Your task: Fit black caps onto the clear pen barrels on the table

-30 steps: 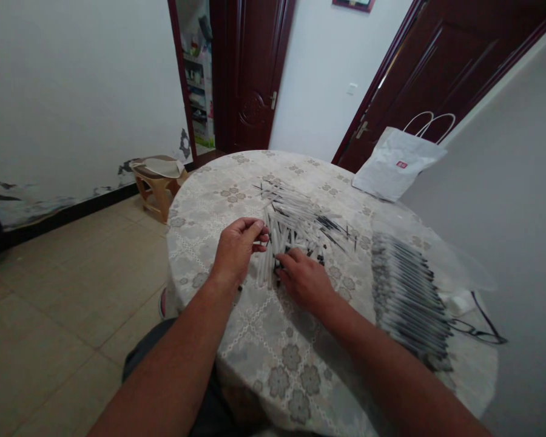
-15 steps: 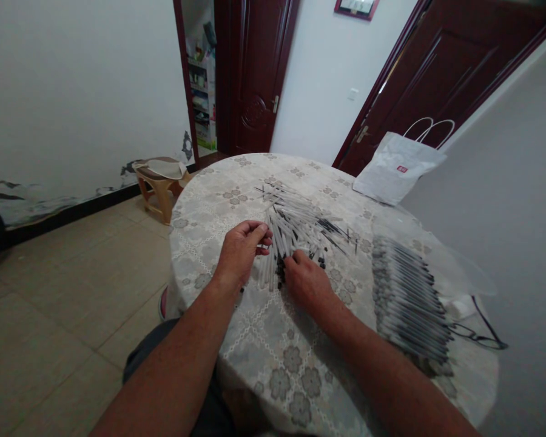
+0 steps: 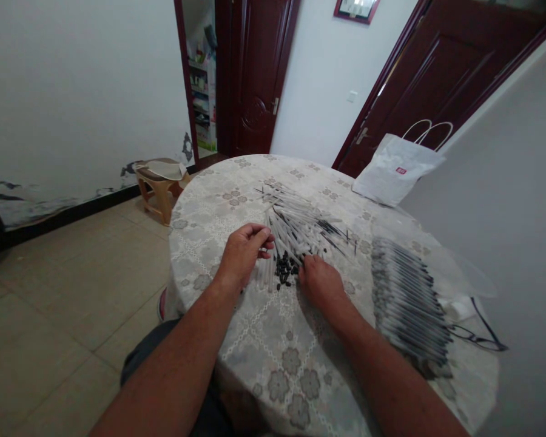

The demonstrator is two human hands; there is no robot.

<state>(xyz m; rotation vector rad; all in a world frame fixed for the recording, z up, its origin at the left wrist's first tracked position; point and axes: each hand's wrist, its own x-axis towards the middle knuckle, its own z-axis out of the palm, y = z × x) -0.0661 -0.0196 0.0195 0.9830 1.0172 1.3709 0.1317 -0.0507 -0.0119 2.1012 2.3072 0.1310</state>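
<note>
On the round table (image 3: 273, 370) lies a loose heap of white pen barrels and thin black refills (image 3: 300, 221). My left hand (image 3: 243, 252) is curled at the heap's left edge, fingers pinched on a white pen barrel. My right hand (image 3: 321, 282) rests palm down at the heap's near edge, fingers bent onto the pieces; what they hold is hidden. A small cluster of black caps (image 3: 284, 270) lies between my two hands.
A neat row of assembled pens on clear plastic (image 3: 407, 297) lies on the right. A white paper bag (image 3: 395, 167) stands at the far right edge, black-rimmed glasses (image 3: 477, 337) near the wall. A wooden stool (image 3: 157, 179) stands on the floor left, dark doors behind.
My right hand has slid to the right, uncovering the small black caps it was over. My left hand has kept its place and grip.
</note>
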